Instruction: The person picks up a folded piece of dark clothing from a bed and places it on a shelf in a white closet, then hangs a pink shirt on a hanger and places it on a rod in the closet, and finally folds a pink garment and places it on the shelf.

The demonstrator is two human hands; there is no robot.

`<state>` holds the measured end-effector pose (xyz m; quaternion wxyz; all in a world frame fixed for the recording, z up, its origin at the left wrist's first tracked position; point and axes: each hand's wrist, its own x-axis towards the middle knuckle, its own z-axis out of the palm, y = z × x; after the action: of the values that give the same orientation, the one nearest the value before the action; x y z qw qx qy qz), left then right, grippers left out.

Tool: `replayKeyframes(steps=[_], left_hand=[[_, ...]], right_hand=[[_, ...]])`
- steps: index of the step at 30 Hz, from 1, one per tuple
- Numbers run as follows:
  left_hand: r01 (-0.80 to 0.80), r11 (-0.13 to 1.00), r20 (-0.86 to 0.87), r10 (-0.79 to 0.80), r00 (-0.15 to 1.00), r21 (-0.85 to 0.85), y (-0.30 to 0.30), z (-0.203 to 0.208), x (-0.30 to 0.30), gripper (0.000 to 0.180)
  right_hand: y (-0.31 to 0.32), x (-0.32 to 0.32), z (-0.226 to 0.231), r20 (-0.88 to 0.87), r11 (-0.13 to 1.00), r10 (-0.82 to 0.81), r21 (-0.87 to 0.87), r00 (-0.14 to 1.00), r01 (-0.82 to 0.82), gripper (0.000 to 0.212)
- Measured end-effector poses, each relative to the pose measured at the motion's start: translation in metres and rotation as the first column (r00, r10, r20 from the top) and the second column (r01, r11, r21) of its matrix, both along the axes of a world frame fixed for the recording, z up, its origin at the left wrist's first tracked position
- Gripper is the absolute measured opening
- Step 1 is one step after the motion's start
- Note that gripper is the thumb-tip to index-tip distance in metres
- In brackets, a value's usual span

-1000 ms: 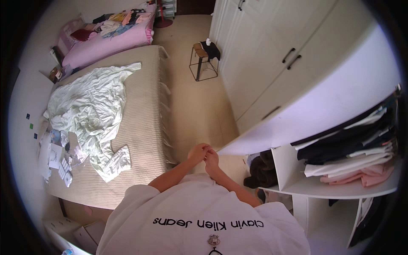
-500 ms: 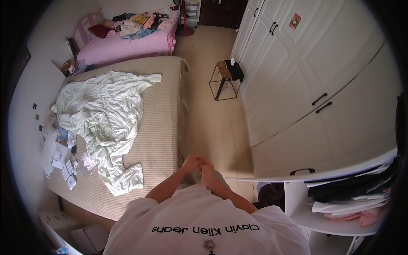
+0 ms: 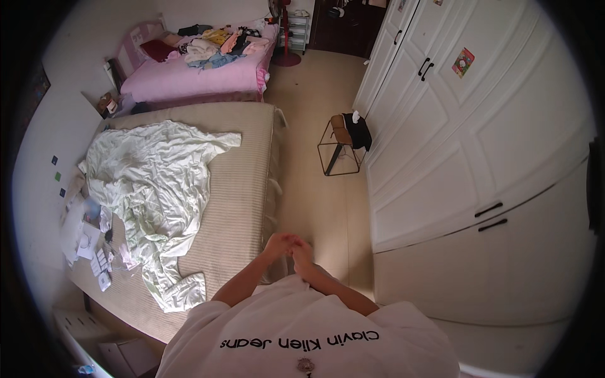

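Observation:
My left hand (image 3: 278,246) and my right hand (image 3: 302,254) are brought together in front of my white shirt (image 3: 302,318). Their curled fingers touch one another, and no object shows between them. Both forearms angle inward from my sleeves. Left of my hands is a bed with a beige ribbed cover (image 3: 242,189). Spread on it, apart from my hands, lies a rumpled pale green and white cloth (image 3: 161,164), its near end reaching down beside my left forearm.
White wardrobe doors (image 3: 435,164) line the right side. A black-framed stool (image 3: 341,129) with dark cloth stands on the tiled floor (image 3: 315,183). Behind, a pink bed (image 3: 189,82) holds heaped clothes (image 3: 217,47); a stand fan (image 3: 287,58) is beside it. Small items (image 3: 101,261) lie on the near bed's left edge.
My view has moved forward and tilted up, so the stool and beds sit lower in it. The shelves of folded clothes at lower right have left view. My hands remain together.

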<state>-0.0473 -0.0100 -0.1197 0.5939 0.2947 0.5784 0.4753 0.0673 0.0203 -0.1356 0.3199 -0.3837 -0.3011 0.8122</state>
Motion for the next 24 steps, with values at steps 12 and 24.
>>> replayKeyframes(steps=[12, 24], left_hand=[[0.063, 0.992, -0.200, -0.040, 0.979, 0.111, 0.209, 0.017, -0.008, 0.025], [0.058, 0.998, -0.021, -0.057, 0.998, 0.015, 0.308, 0.008, -0.034, 0.028]], right_hand=[[0.199, -0.011, 0.029, 0.009, 0.993, -0.094, 0.072, 0.995, 0.093, 0.015], [0.301, -0.042, 0.010, 0.114, 0.986, -0.164, 0.003, 0.980, 0.165, 0.019]])
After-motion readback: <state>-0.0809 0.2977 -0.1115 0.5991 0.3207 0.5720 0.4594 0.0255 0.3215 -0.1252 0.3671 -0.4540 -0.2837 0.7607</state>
